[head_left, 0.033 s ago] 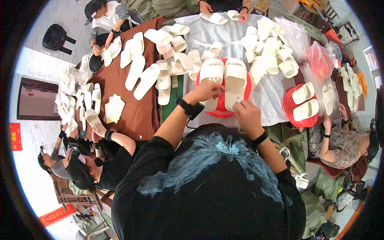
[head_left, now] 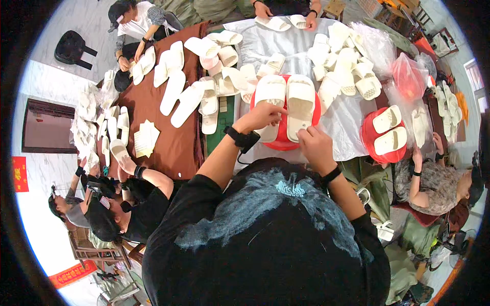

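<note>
Two cream slide slippers lie side by side on a round red stand in front of me, toes pointing away. My left hand is over the left slipper, its fingertips pinched together by the inner edge of the right slipper. Whatever those fingertips hold is too small to make out. My right hand is closed, thumb and fingers at the heel of the right slipper, where a small dark mark shows on the insole. The red stand shows around and between the slippers.
Loose cream slippers pile up at the back right, with more on the brown cloth to the left. Another red stand carries a pair at the right. Yellowish paper sheets lie left. Co-workers sit around the tables.
</note>
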Tool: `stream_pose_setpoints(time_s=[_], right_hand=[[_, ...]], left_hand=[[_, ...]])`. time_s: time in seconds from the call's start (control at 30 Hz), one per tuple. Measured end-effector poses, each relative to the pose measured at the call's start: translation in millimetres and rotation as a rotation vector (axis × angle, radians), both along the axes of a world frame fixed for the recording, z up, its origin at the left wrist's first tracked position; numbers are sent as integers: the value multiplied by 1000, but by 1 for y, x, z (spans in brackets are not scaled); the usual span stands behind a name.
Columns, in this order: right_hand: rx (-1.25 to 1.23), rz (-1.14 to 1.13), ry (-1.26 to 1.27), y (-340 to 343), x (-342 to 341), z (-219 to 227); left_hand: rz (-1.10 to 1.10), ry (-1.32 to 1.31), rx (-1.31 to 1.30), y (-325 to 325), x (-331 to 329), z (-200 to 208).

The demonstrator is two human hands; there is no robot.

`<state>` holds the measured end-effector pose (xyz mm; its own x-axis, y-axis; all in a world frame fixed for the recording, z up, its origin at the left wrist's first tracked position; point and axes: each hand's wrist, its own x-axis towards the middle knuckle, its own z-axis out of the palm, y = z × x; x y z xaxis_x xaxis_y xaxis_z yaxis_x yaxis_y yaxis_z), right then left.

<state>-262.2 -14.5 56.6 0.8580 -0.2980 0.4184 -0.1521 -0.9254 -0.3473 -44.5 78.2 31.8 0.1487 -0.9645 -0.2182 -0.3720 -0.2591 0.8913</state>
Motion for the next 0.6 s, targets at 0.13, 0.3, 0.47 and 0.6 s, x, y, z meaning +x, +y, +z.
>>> stream_pose_setpoints(time_s=[0.13,0.3,0.47,0.6], right_hand=[[-61,-30,-16,-14,11,-12],[-46,-60,16,-16,10,7],[-65,-14,10,-13,-7,25],[-88,-22,3,-13,-7,25]], left_hand=[[32,-65,12,15,10,9],[117,-101,51,35,31,11],[198,-67,55,44,28,17],[237,-46,22,41,26,17]])
